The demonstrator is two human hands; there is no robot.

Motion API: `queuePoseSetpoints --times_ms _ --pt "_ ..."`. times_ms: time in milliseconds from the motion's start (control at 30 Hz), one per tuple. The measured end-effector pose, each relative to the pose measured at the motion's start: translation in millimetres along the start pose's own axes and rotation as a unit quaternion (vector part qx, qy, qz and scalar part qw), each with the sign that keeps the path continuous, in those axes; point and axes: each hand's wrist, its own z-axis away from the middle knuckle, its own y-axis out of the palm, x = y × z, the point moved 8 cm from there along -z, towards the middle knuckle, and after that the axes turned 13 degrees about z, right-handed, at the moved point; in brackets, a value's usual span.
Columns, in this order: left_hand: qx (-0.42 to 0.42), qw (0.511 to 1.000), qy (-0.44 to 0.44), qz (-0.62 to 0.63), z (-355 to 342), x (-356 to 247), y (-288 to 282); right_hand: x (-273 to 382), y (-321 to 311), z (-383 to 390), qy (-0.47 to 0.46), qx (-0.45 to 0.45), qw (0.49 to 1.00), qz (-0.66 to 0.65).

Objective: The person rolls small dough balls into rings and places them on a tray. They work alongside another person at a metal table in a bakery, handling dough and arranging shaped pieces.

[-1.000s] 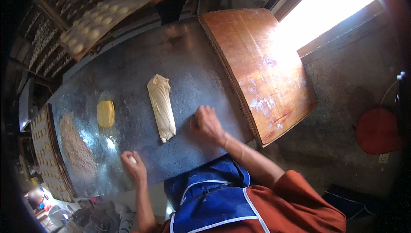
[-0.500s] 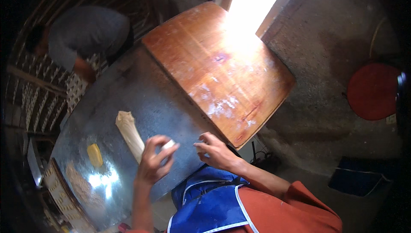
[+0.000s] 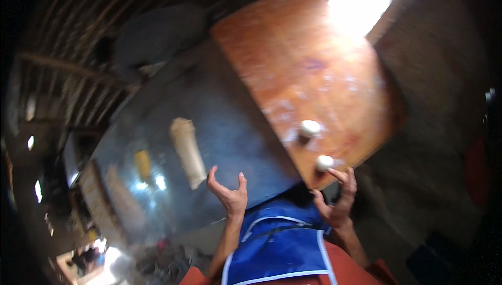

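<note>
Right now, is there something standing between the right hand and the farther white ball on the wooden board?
Yes. The nearer white ball lies on the wooden board, between the right hand and the farther white ball. The hand is right at the nearer one; blur hides whether they touch.

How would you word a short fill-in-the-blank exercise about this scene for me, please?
The wooden board holds ____ round white pieces.
The hand nearest those pieces is the person's ____ hand.
On the dark table, the block left of the long pale dough is coloured ____.
The apron with white trim is ____.
Missing words: two; right; yellow; blue.
</note>
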Motion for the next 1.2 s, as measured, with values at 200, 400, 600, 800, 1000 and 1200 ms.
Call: queuePoseSetpoints --times_ms 200,400,600,800,1000,1200 --pt "-0.061 0.991 -0.107 -0.058 -37 94 -79 113 124 -16 -0.046 0.234 0.926 -0.294" --pt "-0.042 0.984 -0.164 0.059 -22 47 -108 239 328 27 0.170 0.636 0.574 -0.487" --pt "0.021 0.907 -0.387 0.166 -1 117 -148 244 296 11 0.071 0.550 0.785 -0.277" --pt "0.046 0.327 -0.591 0.736 -35 120 4 248 228 2 -0.186 0.299 0.933 -0.074" --pt "0.067 0.336 -0.581 0.738 -14 152 10 296 147 -1 -0.265 0.569 0.701 -0.339" --pt "0.206 0.682 -0.507 0.484 -4 159 -29 359 291 -43 -0.214 0.575 0.654 -0.442"
